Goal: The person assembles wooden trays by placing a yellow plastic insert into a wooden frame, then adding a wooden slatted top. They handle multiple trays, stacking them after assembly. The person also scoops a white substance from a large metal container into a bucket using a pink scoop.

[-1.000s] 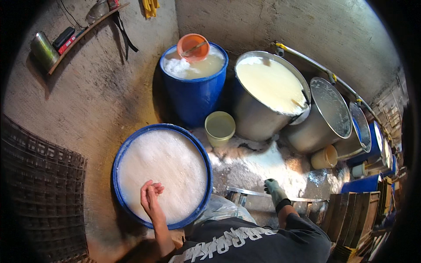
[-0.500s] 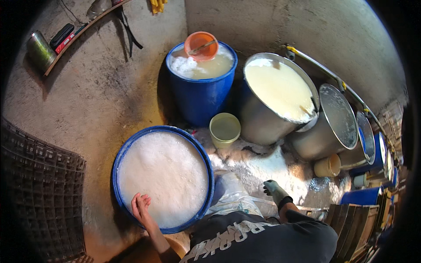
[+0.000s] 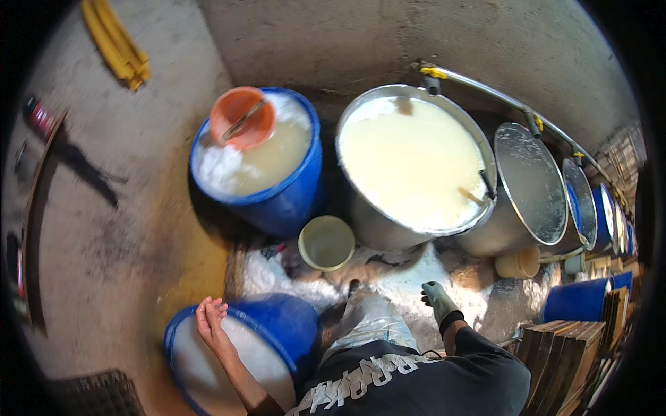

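My bare left hand [image 3: 210, 320] is raised above the far rim of a blue barrel [image 3: 173, 327], its fingers loosely bent, apart and holding nothing. Whitish foam [image 3: 236, 357] fills that barrel, partly hidden by my forearm. My gloved right hand [image 3: 437, 298] hangs over the wet, white-splashed floor, its fingers loosely curled and slightly apart with nothing in them. Ahead stands another blue barrel [image 3: 277, 204] of cloudy liquid and white foam. An orange bucket [image 3: 225, 114] rests tilted in it, with a stick inside. A pale bucket [image 3: 326, 244] of liquid stands in front.
A large metal vat [image 3: 416, 163] of creamy liquid stands beside the barrel, then another metal vat [image 3: 531, 187]. Above runs a metal pipe [image 3: 489, 90] with yellow-handled valves. A tan bucket [image 3: 517, 263] and wooden boards [image 3: 562, 343] are at right. A black crate [image 3: 97, 395] lies lower left.
My view has swung forward and left, so the foam-filled barrel sits lower in the picture. My left hand is now over its far rim; the right still hangs with nothing in it.
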A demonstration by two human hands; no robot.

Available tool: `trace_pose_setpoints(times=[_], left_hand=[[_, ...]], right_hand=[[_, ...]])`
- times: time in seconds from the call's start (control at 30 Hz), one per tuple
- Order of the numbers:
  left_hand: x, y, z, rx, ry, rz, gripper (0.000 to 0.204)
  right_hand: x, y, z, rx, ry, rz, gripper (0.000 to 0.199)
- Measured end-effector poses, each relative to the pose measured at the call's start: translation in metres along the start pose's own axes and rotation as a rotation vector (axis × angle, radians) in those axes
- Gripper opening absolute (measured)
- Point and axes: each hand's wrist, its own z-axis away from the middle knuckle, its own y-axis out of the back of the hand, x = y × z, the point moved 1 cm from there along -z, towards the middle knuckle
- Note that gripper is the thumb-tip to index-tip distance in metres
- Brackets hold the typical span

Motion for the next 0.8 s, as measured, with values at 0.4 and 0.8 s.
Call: trace_pose_setpoints(times=[0.4, 0.8], left_hand=[[0.026, -0.219, -0.148, -0.522, -0.083, -0.080, 0.036], [-0.010, -0.353, -0.481, -0.581, -0.621, -0.600, 0.057]], right_hand=[[-0.092, 0.078, -0.053, 0.115, -0.006, -0.125, 0.022], [-0.086, 0.047, -0.006, 0.256, 0.009, -0.369, 0.039]])
